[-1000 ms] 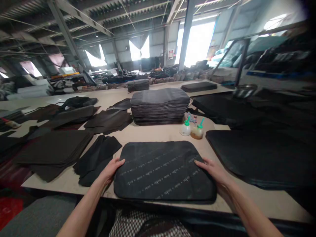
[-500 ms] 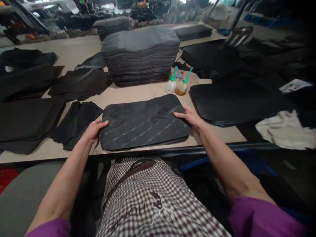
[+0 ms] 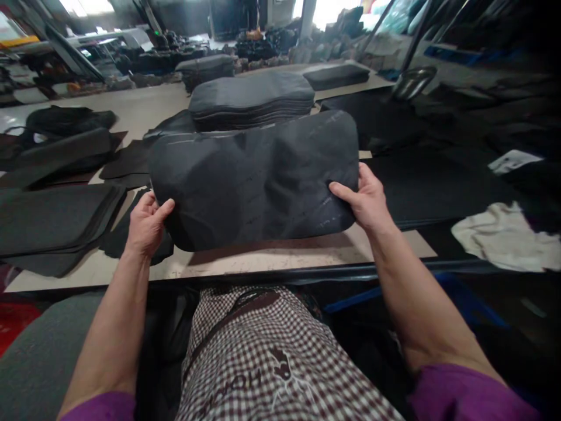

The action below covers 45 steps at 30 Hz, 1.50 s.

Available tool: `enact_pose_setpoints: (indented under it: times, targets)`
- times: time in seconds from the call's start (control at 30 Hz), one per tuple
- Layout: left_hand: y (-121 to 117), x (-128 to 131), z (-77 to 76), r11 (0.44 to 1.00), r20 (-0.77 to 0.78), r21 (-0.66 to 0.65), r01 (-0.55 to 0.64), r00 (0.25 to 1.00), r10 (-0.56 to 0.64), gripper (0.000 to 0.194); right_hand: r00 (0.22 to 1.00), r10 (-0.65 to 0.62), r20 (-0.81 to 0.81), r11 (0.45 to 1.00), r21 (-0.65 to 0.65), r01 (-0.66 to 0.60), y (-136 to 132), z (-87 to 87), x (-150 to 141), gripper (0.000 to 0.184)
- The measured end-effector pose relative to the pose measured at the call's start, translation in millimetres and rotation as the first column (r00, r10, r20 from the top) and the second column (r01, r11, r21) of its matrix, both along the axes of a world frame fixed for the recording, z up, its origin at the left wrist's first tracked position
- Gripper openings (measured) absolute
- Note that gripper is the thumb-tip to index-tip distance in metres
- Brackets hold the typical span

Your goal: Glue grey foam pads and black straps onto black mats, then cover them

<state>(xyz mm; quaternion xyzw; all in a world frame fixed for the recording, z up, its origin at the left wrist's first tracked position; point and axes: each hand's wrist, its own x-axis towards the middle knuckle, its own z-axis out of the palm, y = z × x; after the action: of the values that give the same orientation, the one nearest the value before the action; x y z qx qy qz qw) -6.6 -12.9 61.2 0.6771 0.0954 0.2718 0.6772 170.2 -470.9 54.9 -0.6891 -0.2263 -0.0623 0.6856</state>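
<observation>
A dark grey rounded fabric panel (image 3: 254, 178) is held up off the table's near edge, sagging and creased in the middle. My left hand (image 3: 146, 225) is closed on its lower left corner, thumb on top. My right hand (image 3: 366, 202) grips its right edge, thumb over the fabric near faint printed marks. Behind the raised panel rises a tall stack of similar grey panels (image 3: 252, 96). The glue bottles seen before are hidden behind the panel.
The beige table (image 3: 272, 260) shows bare wood under the panel. Dark cloth pieces (image 3: 56, 222) lie in piles at left, a large black sheet (image 3: 438, 187) at right, and a white rag (image 3: 508, 237) beyond it. More stacks (image 3: 335, 75) sit at the back.
The panel lay flat on the table with both hands at its side edges; now both hands have gripped it and lifted it clear of the table.
</observation>
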Motion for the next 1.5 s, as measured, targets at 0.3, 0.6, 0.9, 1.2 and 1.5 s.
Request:
enact_pose_setpoints:
  times: [0.3,0.6,0.9,1.2,1.5]
  targets:
    - [-3.7,-43.9,-47.8,0.992,-0.182,-0.129,-0.002,0.983,-0.022,0.062,0.978,-0.059,-0.199,0.997,-0.069,0.046,-20.0,-55.5,-24.7,0.054]
    - [-13.2,-34.5,-44.8,0.991,-0.173,-0.136,-0.006,0.985,-0.017,0.067,0.976,-0.002,-0.218,0.999,-0.035,-0.006,-9.6,-50.0,-17.7,0.053]
    - [-11.7,-28.9,-21.9,0.961,-0.279,-0.276,0.023,0.955,-0.103,0.056,0.870,0.096,-0.484,0.994,0.095,-0.056,-3.2,-18.4,-16.6,0.051]
    - [-13.0,-19.8,-65.4,0.986,-0.608,-0.161,0.039,0.783,-0.130,0.052,0.664,0.019,-0.748,0.987,-0.092,-0.132,2.2,-69.5,-4.9,0.045]
    - [-17.7,-6.7,-72.4,0.934,-0.655,0.356,-0.039,0.702,0.280,0.048,0.851,-0.086,-0.519,0.938,-0.329,-0.106,6.8,-78.0,-1.5,0.034]
